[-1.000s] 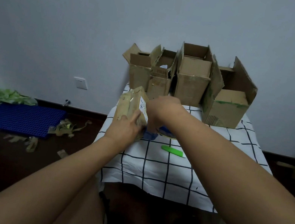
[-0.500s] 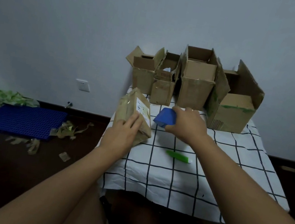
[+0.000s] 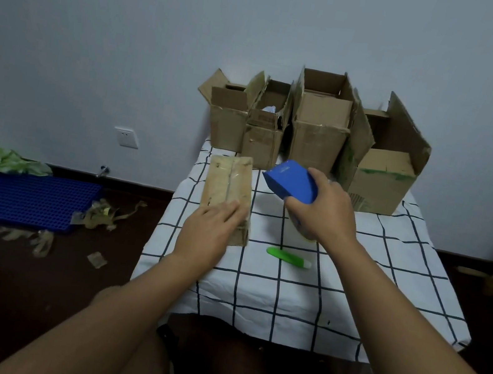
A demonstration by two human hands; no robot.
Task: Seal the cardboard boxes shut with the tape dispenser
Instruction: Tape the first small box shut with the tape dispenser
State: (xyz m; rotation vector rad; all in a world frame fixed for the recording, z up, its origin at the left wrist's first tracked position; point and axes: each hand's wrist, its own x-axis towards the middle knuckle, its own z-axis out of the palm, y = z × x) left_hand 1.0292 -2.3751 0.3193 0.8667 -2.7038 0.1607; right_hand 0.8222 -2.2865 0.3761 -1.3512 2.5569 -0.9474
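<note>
Partly hidden: our left hand (image 3: pixel 208 234) covers the near end of the taped box (image 3: pixel 228 195), fingers flat on its top; our right hand (image 3: pixel 320 211) grips the blue dispenser (image 3: pixel 292 180), its tape roll mostly concealed beneath the palm. Box lies left on the table (image 3: pixel 285 292), dispenser held just right of it. Four open boxes (image 3: pixel 317 133) stand far, against the wall. Green cutter (image 3: pixel 287 257) near centre; checked cloth. Floor, left: blue mat (image 3: pixel 22 197), tape scraps (image 3: pixel 101 215).

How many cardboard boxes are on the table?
5: four open ones in a back row, plus a taped box under the left hand. More could hide behind.
</note>
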